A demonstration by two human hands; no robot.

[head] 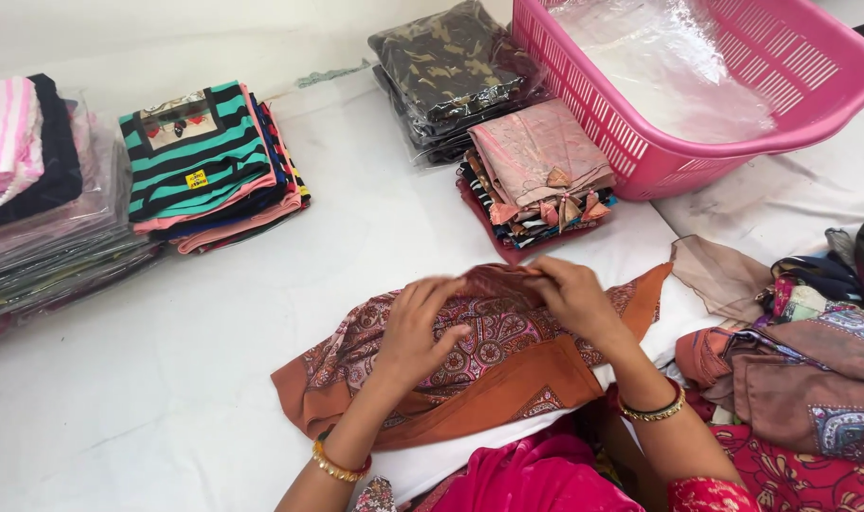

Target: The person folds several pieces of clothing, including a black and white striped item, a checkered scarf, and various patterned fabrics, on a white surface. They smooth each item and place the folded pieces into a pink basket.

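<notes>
Kneeling over a white sheet-covered floor (214,313), a person works on an orange patterned scarf (489,365) spread flat just in front of them. The left hand (415,332) rests on the cloth, fingers curled and pinching its upper fold. The right hand (572,296) grips the same blurred, bunched fold from the other side. Beyond lies a small stack of folded scarves (536,180), touching a pink plastic basket (698,142). A pile of striped folded shirts (209,166) sits far left. Loose scarves (802,360) are heaped at the right.
</notes>
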